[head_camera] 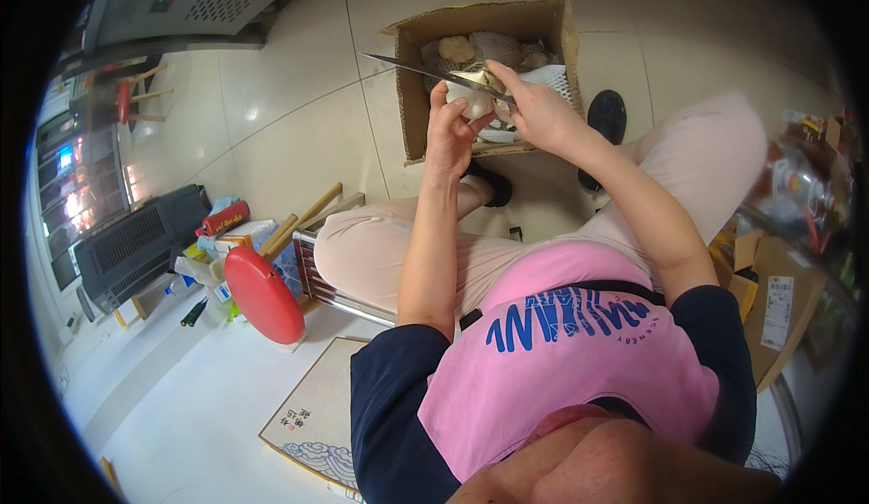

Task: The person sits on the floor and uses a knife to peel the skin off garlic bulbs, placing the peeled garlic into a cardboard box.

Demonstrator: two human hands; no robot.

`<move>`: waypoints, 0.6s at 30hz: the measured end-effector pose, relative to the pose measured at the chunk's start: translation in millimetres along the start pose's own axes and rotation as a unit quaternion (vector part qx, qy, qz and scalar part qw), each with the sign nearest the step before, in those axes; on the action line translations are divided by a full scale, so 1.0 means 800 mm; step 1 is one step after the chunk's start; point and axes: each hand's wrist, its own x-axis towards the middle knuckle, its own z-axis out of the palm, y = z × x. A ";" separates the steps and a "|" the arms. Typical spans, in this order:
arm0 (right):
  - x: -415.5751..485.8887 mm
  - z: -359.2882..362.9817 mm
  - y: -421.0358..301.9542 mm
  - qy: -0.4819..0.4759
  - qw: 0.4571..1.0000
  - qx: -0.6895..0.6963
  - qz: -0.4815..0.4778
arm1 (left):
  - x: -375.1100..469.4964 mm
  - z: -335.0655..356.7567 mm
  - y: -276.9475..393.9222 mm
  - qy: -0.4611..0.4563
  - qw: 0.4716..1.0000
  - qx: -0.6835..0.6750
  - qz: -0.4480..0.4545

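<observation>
My left hand (449,127) holds a whitish, lobed, bulb-like vegetable (473,102) from below, fingers curled around it. In my right hand (544,111) is a knife (417,68) with a long dark blade pointing to the left. The blade lies across the upper part of the vegetable; my right fingers hide the handle. Both hands are above an open cardboard box (419,117) on the floor. Inside the box is another tan lobed piece (455,49), with white foam netting (495,47) and pale scraps around it.
A red-topped stool (265,295) stands to the left, near a metal-framed seat (339,297). Behind it lie bags and a red cylinder (225,218), beside a dark grey appliance (139,246). A cardboard carton (781,307) is at right. My shoes (606,117) are near the box.
</observation>
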 end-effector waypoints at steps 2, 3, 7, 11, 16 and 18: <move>-0.002 -0.001 -0.001 0.022 1.000 -0.003 -0.017 | 0.000 -0.001 0.000 -0.003 1.000 -0.001 -0.007; -0.003 -0.003 -0.002 0.021 1.000 -0.004 -0.015 | 0.000 -0.001 -0.001 -0.005 1.000 -0.002 -0.010; -0.003 -0.011 -0.011 -0.004 1.000 -0.010 0.004 | -0.002 -0.001 -0.004 0.019 0.999 0.026 -0.013; -0.006 -0.010 -0.012 0.004 1.000 -0.012 -0.017 | 0.000 -0.001 -0.002 0.023 0.999 0.027 -0.017; -0.005 -0.011 -0.015 -0.026 1.000 -0.011 0.003 | -0.003 0.008 0.000 0.023 0.997 0.079 -0.005; -0.004 -0.011 -0.015 -0.035 0.999 -0.003 0.006 | -0.005 0.007 0.001 0.016 0.995 0.095 0.000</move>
